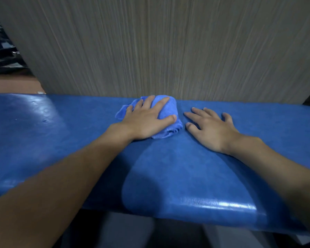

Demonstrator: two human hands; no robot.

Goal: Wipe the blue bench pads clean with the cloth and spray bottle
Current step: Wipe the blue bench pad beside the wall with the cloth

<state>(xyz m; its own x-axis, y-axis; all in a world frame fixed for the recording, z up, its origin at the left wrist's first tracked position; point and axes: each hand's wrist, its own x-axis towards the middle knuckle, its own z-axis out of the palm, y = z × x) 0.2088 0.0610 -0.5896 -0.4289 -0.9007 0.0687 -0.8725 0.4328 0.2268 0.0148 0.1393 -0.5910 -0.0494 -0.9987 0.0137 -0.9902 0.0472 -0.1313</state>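
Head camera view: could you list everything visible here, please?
bench pad: one, blue, stretching across the view from left to right
cloth: one, blue, bunched on the pad near its far edge
wall panel: one, grey-beige with vertical grain, behind the pad
dark clutter: count unclear, black, top left corner
left hand: one, presses on the cloth, fingers spread
right hand: one, flat on the pad, just right of the cloth

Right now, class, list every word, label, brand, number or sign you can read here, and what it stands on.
None readable: the bench pad, the cloth under the left hand, the right hand and the grained wall panel bear no writing.
The dark clutter at far left is too blurred to tell.
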